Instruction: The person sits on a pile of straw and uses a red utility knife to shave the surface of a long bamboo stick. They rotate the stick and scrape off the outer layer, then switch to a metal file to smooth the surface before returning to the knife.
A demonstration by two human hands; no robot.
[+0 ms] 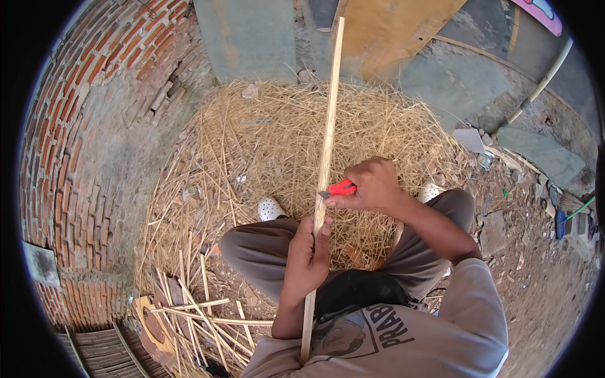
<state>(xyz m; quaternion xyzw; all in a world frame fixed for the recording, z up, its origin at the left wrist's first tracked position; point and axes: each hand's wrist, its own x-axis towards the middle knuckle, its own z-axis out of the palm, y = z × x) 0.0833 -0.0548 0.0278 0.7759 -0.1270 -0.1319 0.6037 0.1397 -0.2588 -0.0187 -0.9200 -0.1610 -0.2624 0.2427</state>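
A long, pale strip of split wood or bamboo (329, 120) runs upright through the view, its lower end against my shirt and its far end near the boards. My left hand (307, 258) is wrapped round the strip below its middle. Just above that grip, my right hand (373, 184) holds a red-handled utility knife (342, 188). The short blade touches or nearly touches the strip's right edge; which of the two I cannot tell. Part of the knife handle is hidden in my fingers.
Straw-like shavings (271, 138) cover the ground ahead. Several cut strips (205, 318) lie in a loose heap at lower left. A brick wall (82, 157) rises on the left. Flat boards (249, 38) lean at the back, and a pale pipe (548, 75) stands at right near rubble.
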